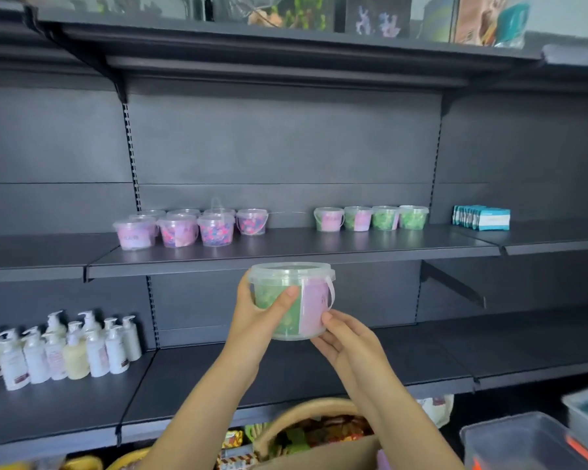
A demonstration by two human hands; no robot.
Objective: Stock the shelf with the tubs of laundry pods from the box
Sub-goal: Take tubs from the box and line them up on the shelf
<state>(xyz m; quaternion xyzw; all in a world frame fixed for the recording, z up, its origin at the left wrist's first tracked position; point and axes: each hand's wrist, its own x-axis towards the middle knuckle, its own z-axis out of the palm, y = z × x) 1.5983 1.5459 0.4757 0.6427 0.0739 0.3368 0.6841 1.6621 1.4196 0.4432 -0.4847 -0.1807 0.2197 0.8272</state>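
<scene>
Left grip [257,320] over tub [292,272]; label [314,305] illegible

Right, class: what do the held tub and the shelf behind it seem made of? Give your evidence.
Held tub: probably clear glossy plastic; green contents show through its wall. Shelf: likely dark painted metal, semi-matt; tubs on it reflect faintly.

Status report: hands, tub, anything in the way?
Left hand and right hand grip green tub, before middle shelf. Four green tubs already shelved. Nothing in way.
</scene>
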